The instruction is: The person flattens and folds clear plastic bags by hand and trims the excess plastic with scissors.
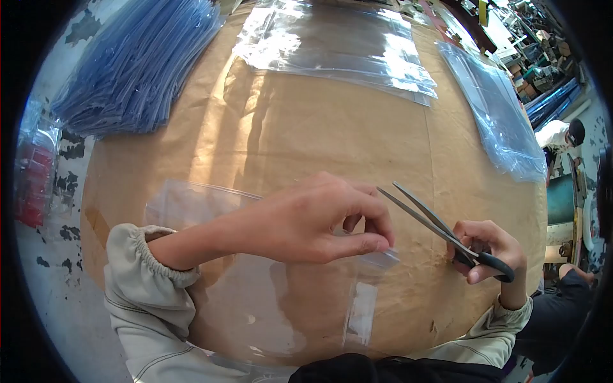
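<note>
My left hand (313, 220) reaches across the middle of the table, thumb and fingers pinched on the edge of a clear plastic sheet (249, 300). That sheet lies flat on brown paper below my forearm, with a whitish strip (362, 313) near its right side. To the right, my right hand (488, 249) is closed round the black handles of a pair of scissors (440, 228). The blades are parted and point up and left, their tips just right of my left fingers.
A thick pile of bluish plastic (140, 64) lies at the back left. More clear sheets (338, 45) lie at the back, others (495, 108) at the right edge. Red packets (35, 179) sit at far left. Another person (562, 133) is at far right.
</note>
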`<act>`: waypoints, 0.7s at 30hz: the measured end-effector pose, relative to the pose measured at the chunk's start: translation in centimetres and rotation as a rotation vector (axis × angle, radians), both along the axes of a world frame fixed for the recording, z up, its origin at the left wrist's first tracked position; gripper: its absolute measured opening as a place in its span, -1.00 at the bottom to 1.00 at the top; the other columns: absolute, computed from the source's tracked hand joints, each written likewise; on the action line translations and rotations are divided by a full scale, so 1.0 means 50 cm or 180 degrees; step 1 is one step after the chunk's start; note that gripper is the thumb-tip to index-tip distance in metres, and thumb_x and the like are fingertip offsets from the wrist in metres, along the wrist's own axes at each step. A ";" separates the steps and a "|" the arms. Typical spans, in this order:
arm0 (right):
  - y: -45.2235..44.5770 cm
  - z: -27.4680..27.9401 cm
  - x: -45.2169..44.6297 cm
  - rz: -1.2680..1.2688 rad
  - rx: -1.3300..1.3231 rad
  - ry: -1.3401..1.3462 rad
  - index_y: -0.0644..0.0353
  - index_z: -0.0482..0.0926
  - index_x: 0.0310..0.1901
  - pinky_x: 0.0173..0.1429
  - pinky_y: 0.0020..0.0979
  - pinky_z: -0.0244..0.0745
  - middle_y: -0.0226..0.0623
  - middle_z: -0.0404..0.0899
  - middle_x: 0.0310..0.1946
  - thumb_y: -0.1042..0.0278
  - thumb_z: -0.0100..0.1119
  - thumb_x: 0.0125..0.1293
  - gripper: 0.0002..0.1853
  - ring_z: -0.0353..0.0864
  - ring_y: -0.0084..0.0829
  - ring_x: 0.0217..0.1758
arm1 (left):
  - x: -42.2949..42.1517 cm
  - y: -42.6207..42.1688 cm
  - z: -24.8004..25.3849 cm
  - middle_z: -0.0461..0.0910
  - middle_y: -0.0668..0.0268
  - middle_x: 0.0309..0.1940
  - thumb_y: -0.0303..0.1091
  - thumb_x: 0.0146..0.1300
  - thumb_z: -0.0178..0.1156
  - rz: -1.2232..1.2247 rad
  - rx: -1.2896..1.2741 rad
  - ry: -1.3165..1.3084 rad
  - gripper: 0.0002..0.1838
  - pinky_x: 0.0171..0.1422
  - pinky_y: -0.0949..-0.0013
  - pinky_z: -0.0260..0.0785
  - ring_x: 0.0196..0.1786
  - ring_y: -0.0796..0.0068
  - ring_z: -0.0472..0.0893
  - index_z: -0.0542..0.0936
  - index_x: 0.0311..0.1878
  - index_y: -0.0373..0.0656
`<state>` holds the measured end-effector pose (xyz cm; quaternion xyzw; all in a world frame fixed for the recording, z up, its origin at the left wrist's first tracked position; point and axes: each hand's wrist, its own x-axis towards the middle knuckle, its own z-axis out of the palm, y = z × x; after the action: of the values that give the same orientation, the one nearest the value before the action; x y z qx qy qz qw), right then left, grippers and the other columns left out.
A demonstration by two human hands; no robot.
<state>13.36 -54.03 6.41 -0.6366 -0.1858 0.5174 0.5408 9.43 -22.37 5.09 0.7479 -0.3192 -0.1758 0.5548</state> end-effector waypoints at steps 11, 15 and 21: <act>-0.061 -0.001 0.044 0.0651 0.0102 -0.0070 0.37 0.48 -0.22 -0.60 -0.58 0.18 -0.44 0.42 -0.68 0.20 0.53 0.00 -0.51 0.37 -0.65 -0.66 | -0.003 -0.022 -0.056 0.57 0.30 -0.33 -0.50 0.18 0.25 0.0506 -0.0264 0.0019 -0.92 -0.19 0.42 0.38 -0.25 0.45 0.55 0.60 -0.25 -0.22; -0.068 -0.009 0.050 0.0742 0.0044 -0.0236 0.36 0.49 -0.25 -0.63 -0.58 0.17 -0.47 0.41 -0.72 0.20 0.54 0.00 -0.52 0.35 -0.66 -0.70 | -0.006 -0.026 -0.050 0.57 0.31 -0.33 -0.50 0.17 0.26 0.0629 -0.0090 0.0062 -0.92 -0.17 0.43 0.38 -0.23 0.47 0.56 0.61 -0.25 -0.22; -0.073 -0.013 0.058 0.0751 -0.0051 -0.0458 0.35 0.54 -0.28 -0.63 -0.62 0.25 -0.45 0.44 -0.72 0.19 0.55 -0.03 -0.54 0.40 -0.66 -0.71 | -0.004 -0.026 -0.055 0.59 0.30 -0.32 -0.51 0.15 0.28 0.0641 -0.0089 0.0099 -0.90 -0.14 0.44 0.42 -0.23 0.47 0.58 0.63 -0.25 -0.22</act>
<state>16.26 -57.67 5.77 -0.6501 -0.2935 0.5319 0.4564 9.22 -23.68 2.31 0.7656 -0.2362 -0.1263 0.5849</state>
